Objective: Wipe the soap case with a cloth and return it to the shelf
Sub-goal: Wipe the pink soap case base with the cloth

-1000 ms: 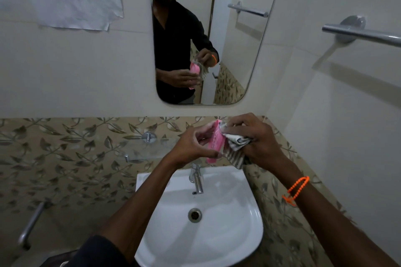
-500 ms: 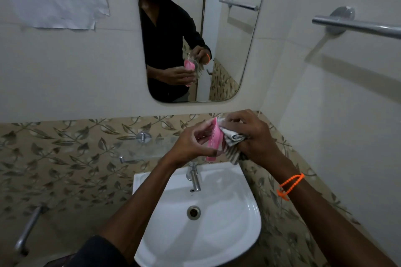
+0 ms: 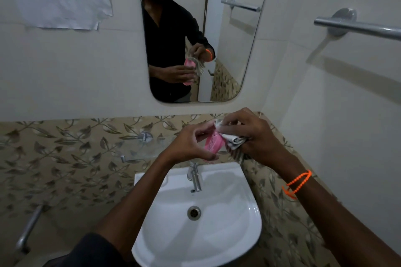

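- A person is standing at a bathroom wash basin, holding a pink soap case above the tap and working it over with a cloth.
- The left hand is gripping the soap case, fingers curled over its top edge and thumb under its lower edge, tilting it on edge so that its slotted face is turning toward the right; the hold appears meant to brace the case against the rubbing.
- The right hand is clamping the bunched, striped cloth in its curled fingers and pressing a fold of it against the case's upper right edge; a loose tail of cloth is hanging below the fist.
- An orange beaded bracelet is sitting on the right forearm.
- The work is going on over the basin, probably so that any drips fall into the bowl.
- The glass shelf, fixed to the leaf-patterned tiles to the left of the hands, is waiting for the case; the wiping looks unfinished and the return is not yet begun.
- The mirror on the far wall is reflecting the same grip, and a towel rail is running along the right wall.
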